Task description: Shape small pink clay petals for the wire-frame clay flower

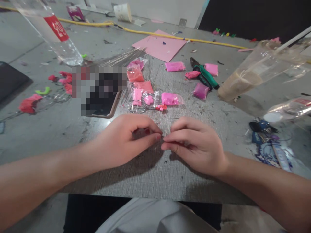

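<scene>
Over the front of the grey table [136, 184], my left hand [128, 139] and my right hand [199, 145] meet at the fingertips. Each hand is closed in a pinch. Whatever lies between the fingertips is too small to make out. Just beyond the hands are small bags of pink clay [170, 99], an orange-red bag [143, 86] and little pink and red pieces [161, 107]. A phone [104, 106], partly blurred out, lies beyond my left wrist.
A water bottle [70, 53] stands back left. Green-handled pliers [206, 76], a drink cup [240, 77], a lying bottle [289, 110] and keychains [264, 132] are on the right. Pink paper [161, 47], thin wires [114, 61] and a yellow cable [150, 33] lie farther back.
</scene>
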`<state>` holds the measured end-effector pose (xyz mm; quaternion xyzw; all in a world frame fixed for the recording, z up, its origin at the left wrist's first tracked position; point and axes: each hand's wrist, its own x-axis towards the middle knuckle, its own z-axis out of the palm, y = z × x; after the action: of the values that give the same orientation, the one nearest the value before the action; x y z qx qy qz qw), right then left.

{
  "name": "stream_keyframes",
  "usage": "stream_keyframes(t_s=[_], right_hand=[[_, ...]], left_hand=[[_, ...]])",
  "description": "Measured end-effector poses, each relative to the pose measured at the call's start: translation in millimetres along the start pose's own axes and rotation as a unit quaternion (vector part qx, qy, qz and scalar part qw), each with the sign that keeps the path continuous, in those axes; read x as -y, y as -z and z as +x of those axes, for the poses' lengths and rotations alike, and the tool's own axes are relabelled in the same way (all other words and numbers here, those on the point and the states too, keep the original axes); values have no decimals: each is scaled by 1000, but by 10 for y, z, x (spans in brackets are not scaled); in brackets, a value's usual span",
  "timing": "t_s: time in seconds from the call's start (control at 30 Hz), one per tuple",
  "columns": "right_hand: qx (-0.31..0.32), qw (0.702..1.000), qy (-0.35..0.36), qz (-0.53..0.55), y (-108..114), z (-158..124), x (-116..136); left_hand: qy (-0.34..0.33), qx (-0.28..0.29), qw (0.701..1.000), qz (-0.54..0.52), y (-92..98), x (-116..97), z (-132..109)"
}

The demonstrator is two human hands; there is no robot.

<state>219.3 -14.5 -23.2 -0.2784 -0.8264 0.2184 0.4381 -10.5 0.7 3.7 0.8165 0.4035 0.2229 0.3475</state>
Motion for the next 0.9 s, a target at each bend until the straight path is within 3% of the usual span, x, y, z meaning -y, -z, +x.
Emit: stream_keyframes(t_s=[0.23, 0.47, 0.67, 0.9], right_hand=[[41, 997, 67, 24, 64, 51, 83], [52, 995, 70, 44, 112, 52, 101], [41, 992, 15, 122, 60, 45, 71], [28, 992, -4, 127, 38, 22, 51]], left_hand=[[59, 62, 989, -117, -34, -206, -83], [152, 108, 946, -266, -45, -190, -95], [170, 100, 935, -293, -55, -158, -54], [170, 99, 945, -261, -65, -154, -66]])
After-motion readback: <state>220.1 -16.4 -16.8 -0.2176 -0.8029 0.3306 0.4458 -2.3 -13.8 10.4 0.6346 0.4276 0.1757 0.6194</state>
